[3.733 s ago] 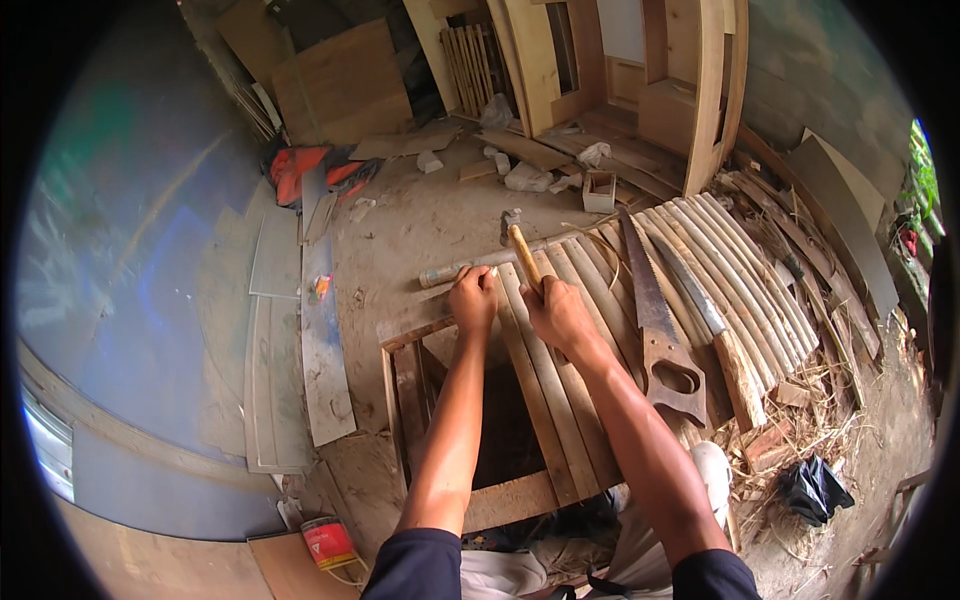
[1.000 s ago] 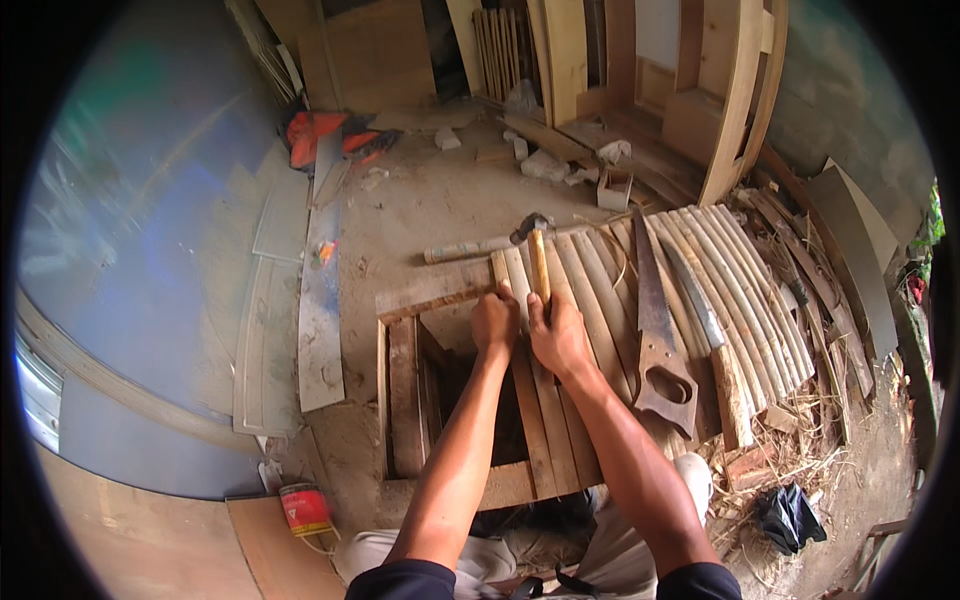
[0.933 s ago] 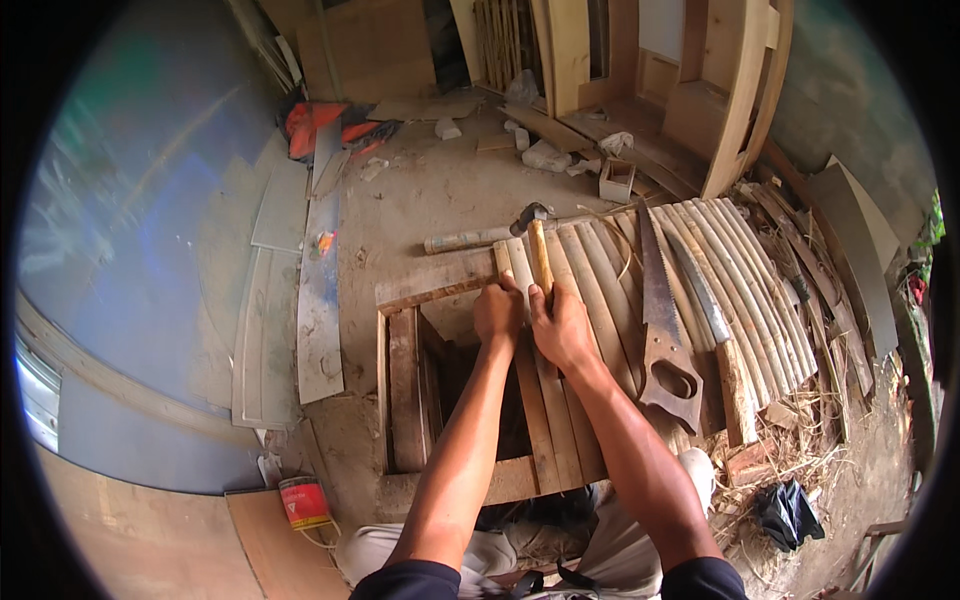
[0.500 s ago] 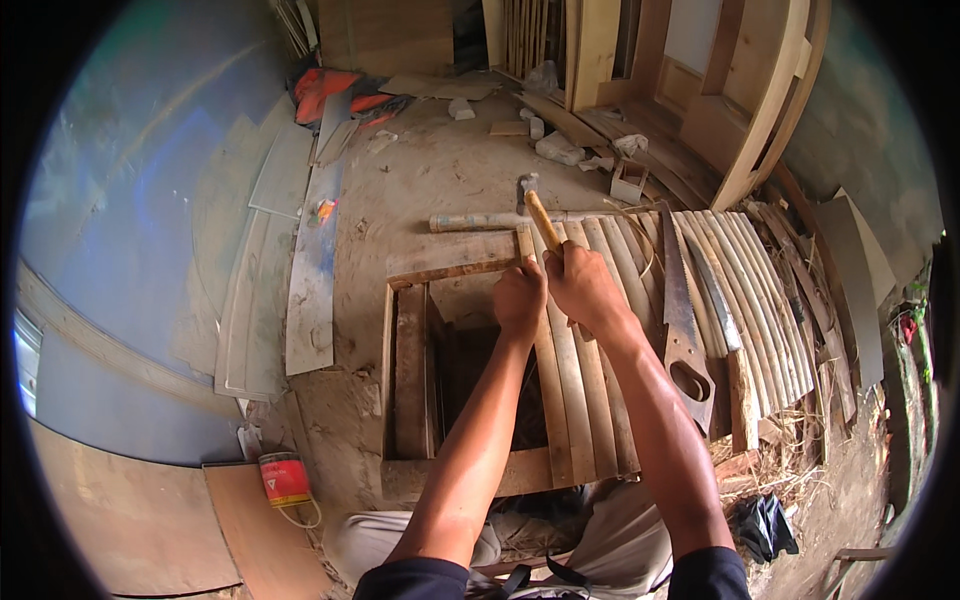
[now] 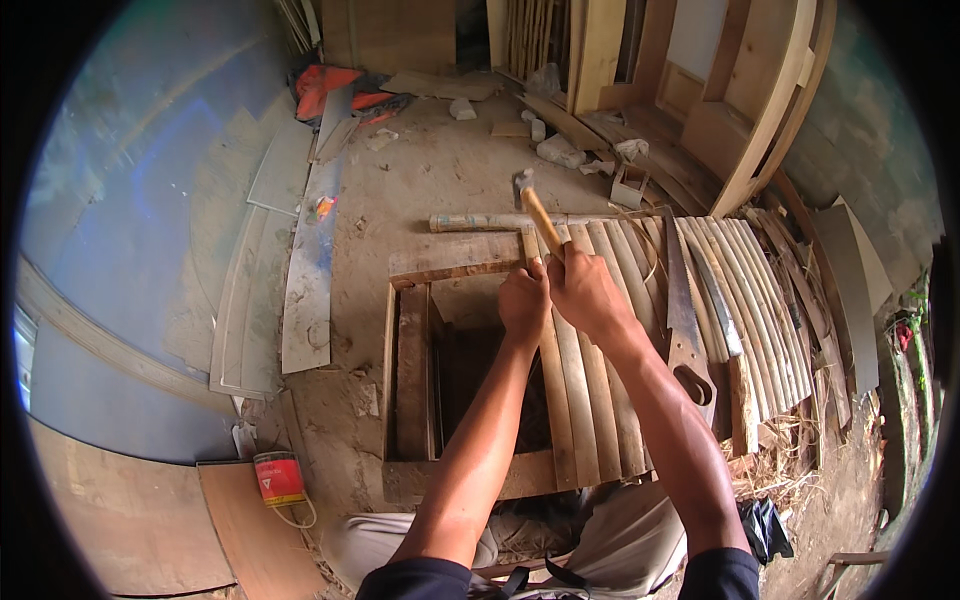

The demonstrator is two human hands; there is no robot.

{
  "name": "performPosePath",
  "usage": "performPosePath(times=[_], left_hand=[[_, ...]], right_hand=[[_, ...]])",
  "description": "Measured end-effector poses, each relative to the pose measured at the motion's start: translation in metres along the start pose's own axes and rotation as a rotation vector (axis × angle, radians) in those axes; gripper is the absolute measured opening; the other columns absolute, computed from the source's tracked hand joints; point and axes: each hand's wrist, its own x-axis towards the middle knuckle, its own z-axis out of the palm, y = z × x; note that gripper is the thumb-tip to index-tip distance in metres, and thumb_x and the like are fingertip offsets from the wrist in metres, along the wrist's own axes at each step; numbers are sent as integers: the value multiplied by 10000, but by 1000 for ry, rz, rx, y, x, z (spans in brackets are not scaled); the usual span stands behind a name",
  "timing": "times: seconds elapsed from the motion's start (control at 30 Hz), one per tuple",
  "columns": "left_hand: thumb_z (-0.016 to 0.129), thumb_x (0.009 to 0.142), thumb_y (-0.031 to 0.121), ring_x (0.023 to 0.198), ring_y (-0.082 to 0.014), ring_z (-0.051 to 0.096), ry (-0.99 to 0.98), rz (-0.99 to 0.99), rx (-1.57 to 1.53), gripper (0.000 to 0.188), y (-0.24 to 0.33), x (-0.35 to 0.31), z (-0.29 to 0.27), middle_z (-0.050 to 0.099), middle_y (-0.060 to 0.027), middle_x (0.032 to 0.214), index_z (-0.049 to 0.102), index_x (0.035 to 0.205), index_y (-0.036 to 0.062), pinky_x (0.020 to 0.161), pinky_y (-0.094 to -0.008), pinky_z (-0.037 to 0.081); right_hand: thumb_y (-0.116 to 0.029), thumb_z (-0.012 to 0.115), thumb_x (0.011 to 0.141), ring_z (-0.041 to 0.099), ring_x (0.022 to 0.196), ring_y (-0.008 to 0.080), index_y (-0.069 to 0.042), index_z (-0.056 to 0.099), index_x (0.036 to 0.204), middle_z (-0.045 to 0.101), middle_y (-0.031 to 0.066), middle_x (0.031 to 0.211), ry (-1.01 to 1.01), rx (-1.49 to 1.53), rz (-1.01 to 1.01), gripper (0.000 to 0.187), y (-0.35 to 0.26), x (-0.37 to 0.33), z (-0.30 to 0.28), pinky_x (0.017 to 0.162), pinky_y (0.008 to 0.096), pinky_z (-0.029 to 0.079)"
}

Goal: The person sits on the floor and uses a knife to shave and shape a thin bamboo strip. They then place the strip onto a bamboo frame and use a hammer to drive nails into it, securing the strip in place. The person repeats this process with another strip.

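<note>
My right hand (image 5: 590, 292) is wrapped round the wooden handle of a hammer (image 5: 541, 218), whose head points away from me, raised over the far end of the slats. Close beside it, my left hand (image 5: 523, 302) is closed at the edge of the leftmost bamboo slat (image 5: 557, 410); whatever its fingers pinch is hidden. Several slats lie side by side across a wooden frame (image 5: 440, 478), covering its right part, while the left part stays uncovered and dark inside. A handsaw (image 5: 682, 325) rests on the slats right of my right forearm.
A round pole (image 5: 475, 222) lies along the frame's far side. At the left are a red can (image 5: 281, 480) and boards (image 5: 312, 300) along the wall. Wooden furniture (image 5: 740, 110) stands at the far right, with scraps around it. A black plastic bag (image 5: 766, 530) lies near right.
The hammer head has tipped slightly to the left. Both hands stay close together at nearly the same place, and the whole view has shifted a little.
</note>
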Motion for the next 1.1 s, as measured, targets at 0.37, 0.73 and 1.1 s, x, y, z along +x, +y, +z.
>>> performPosePath(times=[0.37,0.73,1.1], left_hand=[[456,975,485,848,-429,695,-124,-149,29,576,11,-2,-8,701,-263,859,710,852,-17,776,-511,561],[434,984,459,871,-434,691,-126,-172,37,572,21,-3,-13,697,-280,888,711,872,-29,779,-514,559],[455,977,441,884,-434,691,-112,-167,-13,538,17,-2,-11,698,-284,909,712,897,-25,791,-515,556]], right_hand=[[-253,501,986,642,805,505,70,556,1024,640,345,823,84,-61,-55,330,-7,4,-4,748,564,518],[-287,480,992,643,886,517,78,504,1090,646,349,908,-36,-214,-27,378,2,17,-7,807,566,521],[-245,477,978,631,820,533,70,488,1068,636,357,851,-111,-201,-59,328,11,12,-4,786,574,519]])
